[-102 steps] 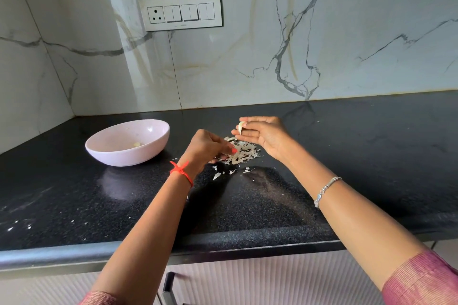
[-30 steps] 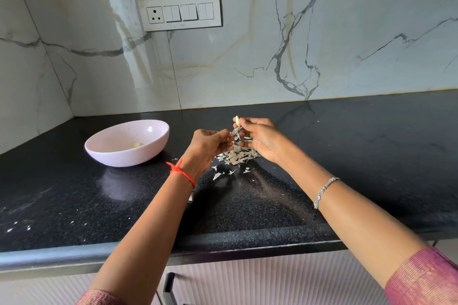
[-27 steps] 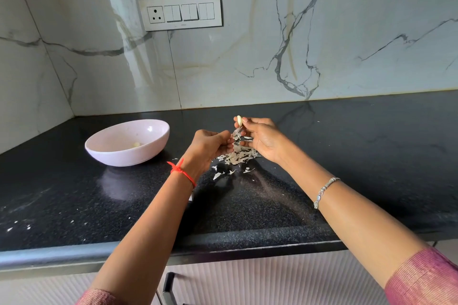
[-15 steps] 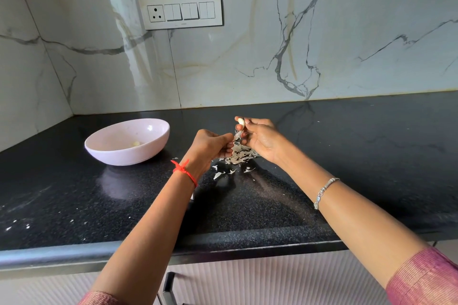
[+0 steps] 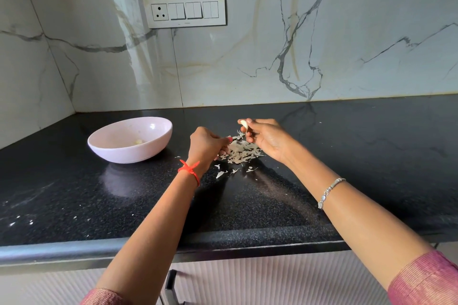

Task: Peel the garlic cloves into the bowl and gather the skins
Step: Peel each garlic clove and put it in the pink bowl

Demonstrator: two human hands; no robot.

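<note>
1. A black worktop (image 5: 347,156) meets a marble wall along its back edge.
2. A pale pink bowl (image 5: 128,153) stands toward the back left corner, with one peeled clove (image 5: 138,141) inside.
3. A heap of garlic skins (image 5: 241,152) lies mid-worktop near the bowl, with loose flakes toward the front edge.
4. The right hand (image 5: 267,140) is just above the heap, its grip pinching a garlic clove (image 5: 244,124).
5. The left hand (image 5: 207,146) is at the heap's bowl side, its grip curled narrow. Whether it holds a skin cannot be told.

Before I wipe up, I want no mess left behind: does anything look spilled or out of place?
A few stray skins lie apart from the skin pile, nearer the counter edge. White specks dot its near-left corner. Nothing looks damaged.
</note>
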